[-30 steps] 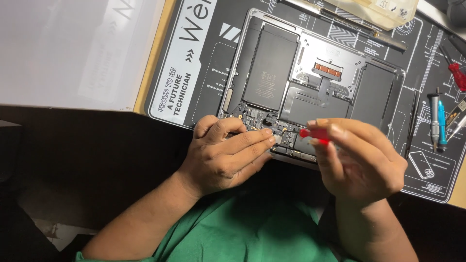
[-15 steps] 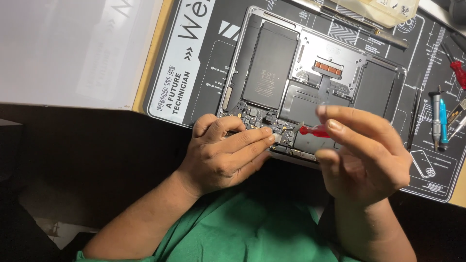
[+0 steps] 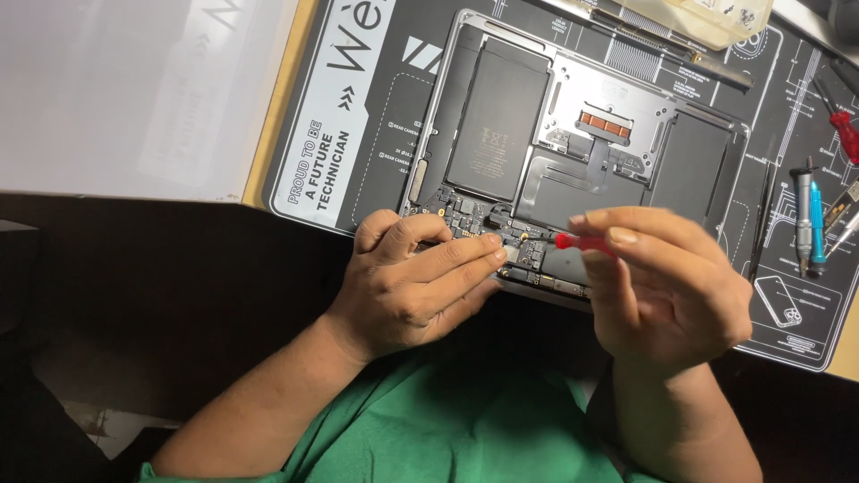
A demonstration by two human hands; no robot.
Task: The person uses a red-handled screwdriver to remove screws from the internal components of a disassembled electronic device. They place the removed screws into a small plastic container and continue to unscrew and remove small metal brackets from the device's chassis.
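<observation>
While the right hand is pinching a red-handled screwdriver between thumb and fingertips, its tip is pointing toward 9 o'clock at the logic board. The left hand is lying half curled on the board's near edge, fingers pressing flat by the tip, holding nothing I can see.

Risks, my read: the tip is slipping off a tiny fastener and gouging bare components; the steadying fingers are sitting right in its path.

The opened laptop is lying at 12 o'clock of the hands: matte black battery slabs, brushed metal plate, copper contact strip. It's sitting on a dark printed repair mat, rubbery-looking. More slim metal drivers are lying at 3 o'clock; a pale wooden desk edge is showing at 10 o'clock.
</observation>
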